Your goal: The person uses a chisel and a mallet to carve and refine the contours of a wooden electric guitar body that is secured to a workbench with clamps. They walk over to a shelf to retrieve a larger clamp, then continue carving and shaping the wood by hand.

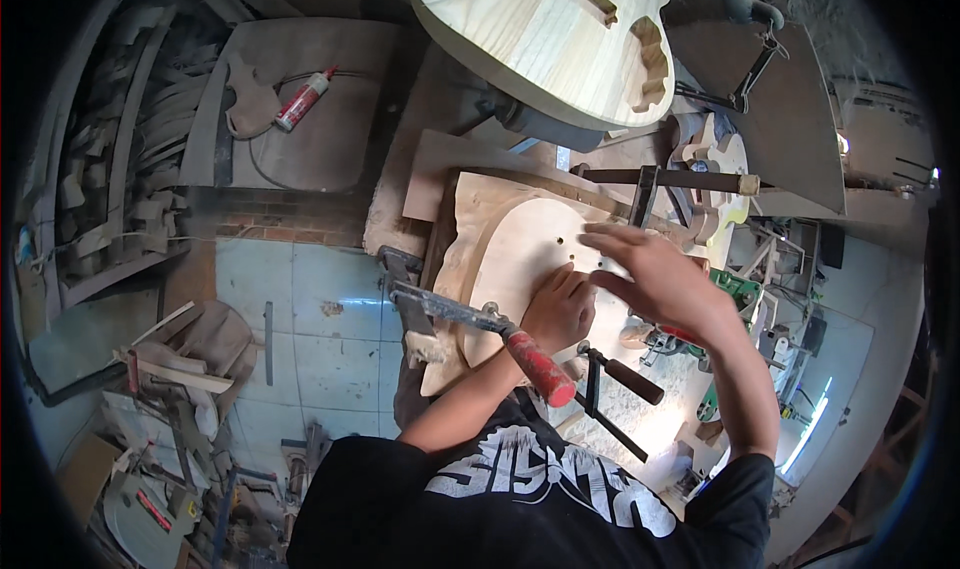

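A pale wooden template point(515, 249) with small holes lies on a lighter-edged wood block point(445, 374), held by bar clamps. One red-handled clamp point(540, 369) crosses above my left wrist; another point(625, 379) has a dark handle. My left hand point(560, 309) rests on the template, fingers curled, fingertips near the small holes; what they hold, if anything, is hidden. My right hand point(660, 284) is open just above and right of it, fingers apart over the template.
A pale guitar body point(520, 29) with routed cavities sits above the work. A glue bottle point(305, 99) lies on a panel at upper left. A desk lamp point(750, 9) stands upper right. Wood offcuts point(120, 189) line the left; a green machine point(735, 294) is at right.
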